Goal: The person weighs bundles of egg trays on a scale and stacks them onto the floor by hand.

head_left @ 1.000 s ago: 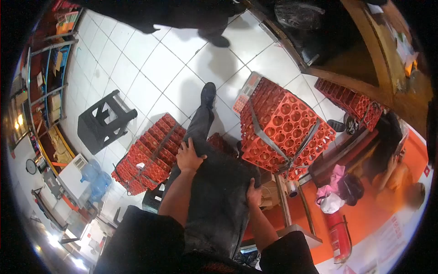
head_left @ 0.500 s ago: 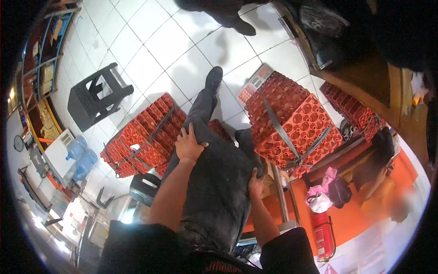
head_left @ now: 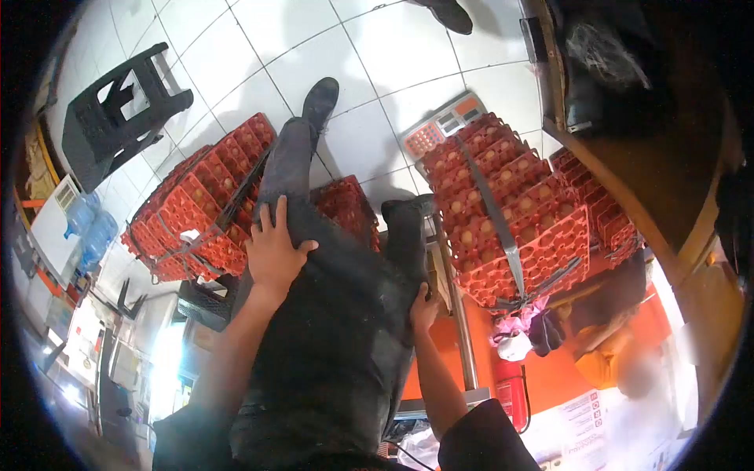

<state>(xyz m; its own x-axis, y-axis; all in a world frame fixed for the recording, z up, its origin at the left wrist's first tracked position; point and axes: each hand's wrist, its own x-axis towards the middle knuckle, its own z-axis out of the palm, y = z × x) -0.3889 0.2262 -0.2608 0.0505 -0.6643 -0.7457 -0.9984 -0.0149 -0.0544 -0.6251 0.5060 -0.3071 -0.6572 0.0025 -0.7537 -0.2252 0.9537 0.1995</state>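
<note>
My left hand [head_left: 276, 251] lies on the dark trousers [head_left: 330, 345] over one thigh, fingers spread and thumb apart. My right hand [head_left: 424, 308] rests against the outer side of the other leg; its fingers show only partly, and I see nothing held in it. Beside the left leg stands a strapped stack of red egg trays [head_left: 224, 177]. To the right, a taller stack of red egg trays [head_left: 510, 212], with eggs showing, is bound by a grey strap [head_left: 491, 208]. Between the legs sits another red tray stack [head_left: 345, 208], partly hidden.
A black plastic stool [head_left: 126, 110] lies at the upper left. An orange-and-grey device with buttons, like a scale [head_left: 444, 124], sits behind the right stack. More red trays [head_left: 609, 212], a fire extinguisher [head_left: 510, 396], blue water bottles [head_left: 90, 235] and a seated person [head_left: 605, 361] are around.
My view has shifted and tilted, bringing the right stack's eggs and the middle stack into fuller sight. Both hands stay on the legs. The other person's shoe at the top appears farther right.
</note>
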